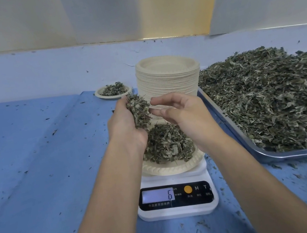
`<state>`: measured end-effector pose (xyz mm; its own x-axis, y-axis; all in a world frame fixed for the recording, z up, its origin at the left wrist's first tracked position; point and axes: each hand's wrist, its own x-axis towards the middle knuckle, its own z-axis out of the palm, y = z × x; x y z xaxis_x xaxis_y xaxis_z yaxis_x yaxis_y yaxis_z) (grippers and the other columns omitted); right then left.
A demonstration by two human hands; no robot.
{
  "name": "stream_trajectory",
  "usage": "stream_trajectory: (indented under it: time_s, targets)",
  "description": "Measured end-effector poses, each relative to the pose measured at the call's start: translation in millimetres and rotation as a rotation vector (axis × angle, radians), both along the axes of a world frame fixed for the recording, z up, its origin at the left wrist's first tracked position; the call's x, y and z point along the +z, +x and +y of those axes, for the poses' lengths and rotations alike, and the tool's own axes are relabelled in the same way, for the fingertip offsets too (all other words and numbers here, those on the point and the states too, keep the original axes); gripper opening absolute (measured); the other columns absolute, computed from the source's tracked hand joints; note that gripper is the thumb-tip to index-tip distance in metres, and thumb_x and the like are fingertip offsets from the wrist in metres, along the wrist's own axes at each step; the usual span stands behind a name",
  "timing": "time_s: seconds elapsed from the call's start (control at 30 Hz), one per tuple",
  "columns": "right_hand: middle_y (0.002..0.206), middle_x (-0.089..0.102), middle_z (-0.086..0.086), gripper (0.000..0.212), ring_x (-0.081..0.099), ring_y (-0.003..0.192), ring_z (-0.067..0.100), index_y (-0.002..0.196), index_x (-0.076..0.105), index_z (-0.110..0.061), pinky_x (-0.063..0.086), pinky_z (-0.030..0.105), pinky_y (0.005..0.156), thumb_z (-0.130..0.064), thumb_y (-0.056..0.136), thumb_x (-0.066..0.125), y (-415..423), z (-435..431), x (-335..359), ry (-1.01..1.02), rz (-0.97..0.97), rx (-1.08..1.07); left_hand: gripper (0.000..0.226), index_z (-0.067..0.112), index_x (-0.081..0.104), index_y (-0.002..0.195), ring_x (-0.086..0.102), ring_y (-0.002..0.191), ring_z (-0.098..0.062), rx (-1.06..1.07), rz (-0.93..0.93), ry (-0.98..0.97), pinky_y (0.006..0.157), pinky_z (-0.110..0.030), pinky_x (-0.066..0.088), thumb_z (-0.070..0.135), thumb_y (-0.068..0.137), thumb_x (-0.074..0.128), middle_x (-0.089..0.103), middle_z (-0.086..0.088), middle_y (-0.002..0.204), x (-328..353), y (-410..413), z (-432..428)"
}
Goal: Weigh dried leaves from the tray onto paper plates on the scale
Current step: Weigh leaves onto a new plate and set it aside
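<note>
- A blue-covered table (pixel 31 147) is seen below a pale wall, strewn with leaf crumbs
- A white scale (pixel 178 209) is set on it, 6 shown on its display; a paper plate (pixel 167 170) is carried on top, with a mound of dried leaves (pixel 167 146) in it
- A clump of leaves (pixel 138 110) is cupped in the left hand (pixel 127 120) above the plate; the right hand (pixel 180 110) is held loose beside it, nothing grasped
- The main heap (pixel 267 97) is piled in a metal tray (pixel 256 152) at the right; a stack of plates (pixel 168 77) and one filled plate (pixel 113 91) are stood behind
- The leaves are judged very light, brittle and loose; grey-green, curled, stemmy; small pinches from the clump's edge are advised
</note>
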<state>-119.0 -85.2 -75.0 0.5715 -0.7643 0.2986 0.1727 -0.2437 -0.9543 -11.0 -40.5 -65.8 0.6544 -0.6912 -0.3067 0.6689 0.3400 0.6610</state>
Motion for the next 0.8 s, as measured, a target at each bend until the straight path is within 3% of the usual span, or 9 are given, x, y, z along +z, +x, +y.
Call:
stream_trajectory:
  time_s: [0.1, 0.23, 0.33, 0.4, 0.53, 0.63, 0.8]
  targets:
    - [0.111, 0.067, 0.003, 0.034, 0.067, 0.103, 0.013, 0.09, 0.069, -0.01, 0.049, 0.008, 0.074, 0.017, 0.085, 0.05, -1, -1, -1, -0.019, 0.011, -0.01, 0.019, 0.013, 0.059, 0.081, 0.057, 0.034, -0.01, 0.004, -0.008, 0.005, 0.036, -0.016, 0.042, 0.027, 0.093, 0.056, 0.06, 0.003, 0.044, 1, -1, 1]
    - [0.102, 0.07, -0.001, 0.03, 0.065, 0.097, 0.004, 0.096, 0.069, -0.017, 0.052, 0.017, 0.087, 0.009, 0.086, 0.058, 1, -1, -1, -0.049, 0.044, -0.042, 0.013, 0.012, 0.059, 0.085, 0.055, 0.032, -0.01, 0.042, -0.069, 0.017, 0.035, -0.016, 0.041, 0.022, 0.093, 0.057, 0.059, 0.002, 0.043, 1, -5, 1]
    - [0.101, 0.069, -0.004, 0.025, 0.065, 0.094, 0.002, 0.105, 0.068, -0.015, 0.053, 0.019, 0.087, 0.001, 0.087, 0.062, 2, 0, -1, -0.033, 0.035, -0.02, 0.013, 0.008, 0.059, 0.099, 0.056, 0.034, -0.009, 0.077, -0.145, 0.044, 0.036, -0.016, 0.04, 0.019, 0.092, 0.057, 0.06, 0.0, 0.057, 0, -8, 2]
    - [0.099, 0.069, -0.003, 0.021, 0.065, 0.091, 0.002, 0.107, 0.068, -0.016, 0.056, 0.021, 0.083, -0.007, 0.088, 0.065, 3, 1, 0, -0.014, 0.019, -0.003, 0.018, 0.009, 0.059, 0.106, 0.062, 0.048, -0.012, 0.08, -0.186, 0.062, 0.044, -0.02, 0.046, 0.02, 0.092, 0.057, 0.064, -0.003, 0.072, -1, -8, 1]
    - [0.093, 0.067, -0.001, 0.024, 0.064, 0.079, -0.001, 0.108, 0.068, -0.018, 0.057, 0.021, 0.075, -0.011, 0.085, 0.07, 6, 2, -3, -0.084, 0.044, -0.03, 0.02, 0.013, 0.059, 0.108, 0.066, 0.09, -0.022, 0.041, -0.292, 0.121, 0.075, -0.033, 0.052, 0.025, 0.092, 0.057, 0.068, -0.007, 0.098, -3, -10, -1]
    - [0.082, 0.069, -0.007, 0.018, 0.063, 0.071, -0.002, 0.098, 0.071, -0.018, 0.054, 0.018, 0.07, -0.007, 0.083, 0.07, 9, 4, -5, -0.11, 0.031, -0.09, 0.019, 0.014, 0.06, 0.106, 0.067, 0.091, -0.021, 0.01, -0.343, 0.138, 0.071, -0.03, 0.052, 0.026, 0.092, 0.057, 0.069, -0.006, 0.097, -3, -14, -3]
    - [0.073, 0.071, -0.01, 0.013, 0.065, 0.068, 0.001, 0.082, 0.073, -0.021, 0.056, 0.025, 0.074, -0.008, 0.08, 0.073, 11, 3, -7, -0.131, 0.041, -0.18, 0.024, 0.011, 0.06, 0.11, 0.067, 0.092, -0.022, -0.016, -0.367, 0.16, 0.074, -0.032, 0.053, 0.027, 0.093, 0.056, 0.069, -0.008, 0.101, -5, -14, -4]
